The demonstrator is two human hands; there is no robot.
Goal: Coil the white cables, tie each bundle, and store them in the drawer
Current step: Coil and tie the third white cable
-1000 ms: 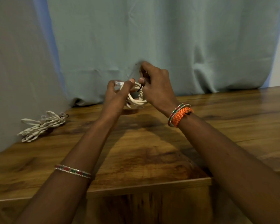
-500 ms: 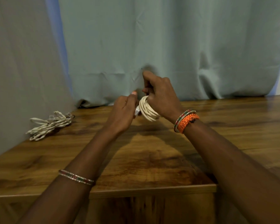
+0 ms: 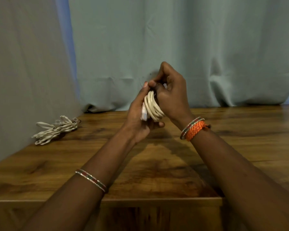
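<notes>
Both hands, the left hand and right hand, are closed around a white cable coil, held up over the tabletop. Another cable bundle is seen lying far left.

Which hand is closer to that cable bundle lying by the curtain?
Left. The left hand is nearer the cable bundle on the table; the right hand is farther right. Both are raised, holding the coil.

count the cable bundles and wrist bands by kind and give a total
white cable bundles: 2, the coil held in both hands and the bundle lying on the table
beaded bangles: 2, left wrist, right wrist
orange braided band: 1
total: 5
</notes>
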